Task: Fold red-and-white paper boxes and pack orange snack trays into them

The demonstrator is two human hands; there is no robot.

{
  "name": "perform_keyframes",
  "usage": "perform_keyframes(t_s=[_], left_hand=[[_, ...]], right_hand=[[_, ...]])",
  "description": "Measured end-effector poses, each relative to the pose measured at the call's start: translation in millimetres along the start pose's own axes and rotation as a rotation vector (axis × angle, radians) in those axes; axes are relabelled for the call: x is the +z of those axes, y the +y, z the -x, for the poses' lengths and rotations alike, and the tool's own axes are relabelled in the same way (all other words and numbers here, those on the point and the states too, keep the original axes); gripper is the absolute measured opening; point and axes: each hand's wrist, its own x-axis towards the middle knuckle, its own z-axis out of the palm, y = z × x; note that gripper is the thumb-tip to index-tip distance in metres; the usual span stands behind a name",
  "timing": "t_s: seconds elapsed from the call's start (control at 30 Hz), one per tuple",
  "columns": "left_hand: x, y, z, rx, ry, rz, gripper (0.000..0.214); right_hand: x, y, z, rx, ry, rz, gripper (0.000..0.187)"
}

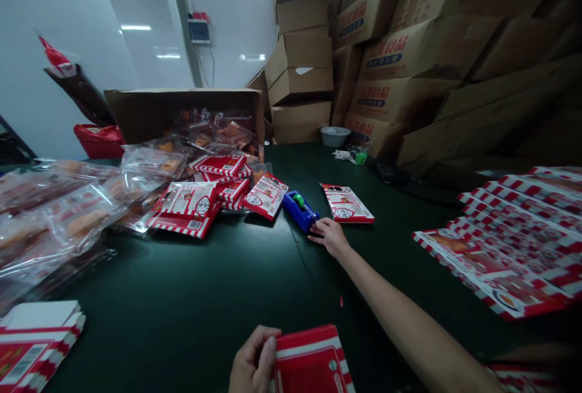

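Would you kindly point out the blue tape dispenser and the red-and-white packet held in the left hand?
Blue tape dispenser [302, 214]: head view, middle of its body.
Red-and-white packet [310, 369]: head view, red panel on its upper face.

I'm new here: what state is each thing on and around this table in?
Left hand: gripping a red packet.
Right hand: at the near end of the tape dispenser.
Tape dispenser: resting on the table.
Lone red-and-white packet: lying flat.
Large carton: open, holding clear-wrapped packs.
Printed cards: overlapping, spread out.
Brown cartons: stacked.
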Motion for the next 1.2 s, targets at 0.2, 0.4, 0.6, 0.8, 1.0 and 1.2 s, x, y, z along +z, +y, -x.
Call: perform_keyframes(t_s=[0.2, 0.4, 0.6, 0.8, 1.0, 1.2], left_hand=[[0.3, 17.6, 10.4, -0.046, -0.030, 0.021, 0.041], [-12.3, 64.1, 15.0, 0.102, 0.051, 0.171, 0.025], [-8.8, 100.4, 27.0, 0.882, 0.193, -0.133, 0.032], [12.8, 81.9, 25.2, 1.227, 0.132, -0.324, 0.051], [16.2, 69.9, 33.2, 1.236, 0.088, -0.402, 0.046], [15.8, 69.9, 39.0, 1.201, 0.070, -0.366, 0.045]], right_hand=[[10.1, -3.1, -2.6, 0.126, 0.087, 0.107, 0.025], [-10.3, -45.0, 58.8, 0.016, 0.029, 0.042, 0.018], [-34.1, -60.4, 232.2, -0.225, -0.318, -0.326, 0.027], [-16.1, 1.4, 263.7, 0.053, -0.460, -0.558, 0.030], [-15.2, 18.0, 252.0, 0.154, -0.393, -0.590, 0.032], [-10.6, 23.3, 248.1, 0.076, -0.352, -0.541, 0.036]])
